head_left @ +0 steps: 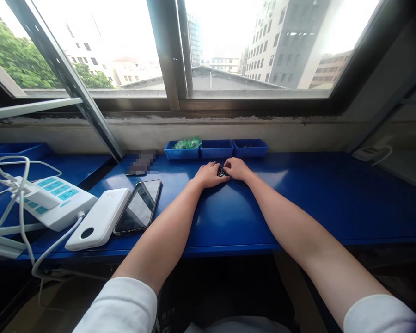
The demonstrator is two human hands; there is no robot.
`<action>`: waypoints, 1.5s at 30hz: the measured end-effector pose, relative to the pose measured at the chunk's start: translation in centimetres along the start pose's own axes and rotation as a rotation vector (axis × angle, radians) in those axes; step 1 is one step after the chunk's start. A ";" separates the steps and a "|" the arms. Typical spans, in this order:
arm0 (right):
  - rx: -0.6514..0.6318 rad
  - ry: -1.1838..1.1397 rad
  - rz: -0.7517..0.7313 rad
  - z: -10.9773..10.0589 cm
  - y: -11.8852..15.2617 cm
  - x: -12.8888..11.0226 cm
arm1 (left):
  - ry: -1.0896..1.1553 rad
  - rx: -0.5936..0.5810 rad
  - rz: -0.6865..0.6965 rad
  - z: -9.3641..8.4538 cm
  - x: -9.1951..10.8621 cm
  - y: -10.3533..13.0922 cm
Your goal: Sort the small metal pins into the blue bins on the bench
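Head view: I see a small pile of thin, dark-and-silvery, metal-looking pieces [222, 172] between the fingers of 2 bare hands. Left hand [210, 175] curls around it; right hand [236, 169] bends in opposite; I can't tell if either grips. Judged light, stiff, slippery; best pinched mid-length.

- Small pieces [222, 172], frame centre: partly hidden by left hand [208, 175] and right hand [237, 169], too small to identify.
- Dark object [141, 163], left of centre: pixelated.
- Left sleeve [120, 305], bottom edge: cut off.
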State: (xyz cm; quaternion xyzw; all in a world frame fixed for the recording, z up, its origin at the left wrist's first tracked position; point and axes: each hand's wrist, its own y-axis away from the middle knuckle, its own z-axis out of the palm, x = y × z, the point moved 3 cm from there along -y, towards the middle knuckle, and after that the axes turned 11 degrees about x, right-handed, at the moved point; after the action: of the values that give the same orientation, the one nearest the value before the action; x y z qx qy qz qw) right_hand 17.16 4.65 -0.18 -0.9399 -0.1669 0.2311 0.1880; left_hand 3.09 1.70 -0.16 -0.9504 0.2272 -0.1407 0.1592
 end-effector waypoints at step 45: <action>0.181 -0.851 0.099 -1.5 0.3 -1.6 | 0.285 0.475 -0.155 -2.2 -0.4 -0.3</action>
State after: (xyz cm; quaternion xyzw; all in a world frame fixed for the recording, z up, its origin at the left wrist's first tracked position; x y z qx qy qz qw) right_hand 16.65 3.36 1.53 -0.7474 -0.1634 0.6203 0.1730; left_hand 2.13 1.61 1.85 -0.8717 0.1348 -0.3337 0.3325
